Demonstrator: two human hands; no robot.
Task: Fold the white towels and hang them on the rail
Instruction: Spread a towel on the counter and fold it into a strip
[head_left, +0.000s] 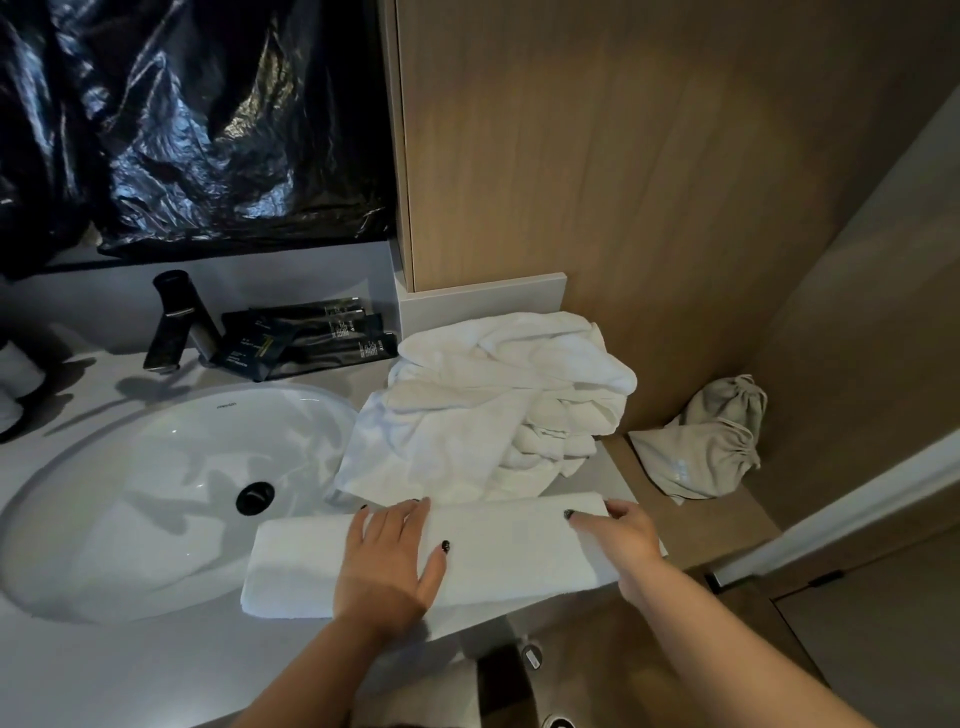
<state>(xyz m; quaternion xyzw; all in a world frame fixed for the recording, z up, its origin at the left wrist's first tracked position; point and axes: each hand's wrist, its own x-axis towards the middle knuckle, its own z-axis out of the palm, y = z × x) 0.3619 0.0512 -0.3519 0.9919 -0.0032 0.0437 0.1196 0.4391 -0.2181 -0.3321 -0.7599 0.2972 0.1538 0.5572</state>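
A white towel (509, 551), folded into a long strip, lies along the front edge of the grey counter (156, 670), its left end over the sink rim. My left hand (389, 561) presses flat on the strip's middle with fingers spread. My right hand (618, 530) holds the strip's right end, fingers curled over its far corner. Behind the strip sits a crumpled heap of white towels (498, 405). No rail is in view.
A white oval sink (171, 499) with a black drain fills the left. Behind it stand a black tap (176, 322) and dark toiletry packets (306, 338). Black plastic sheeting (197, 119) covers the wall. A grey drawstring bag (711, 441) lies on a lower shelf, right.
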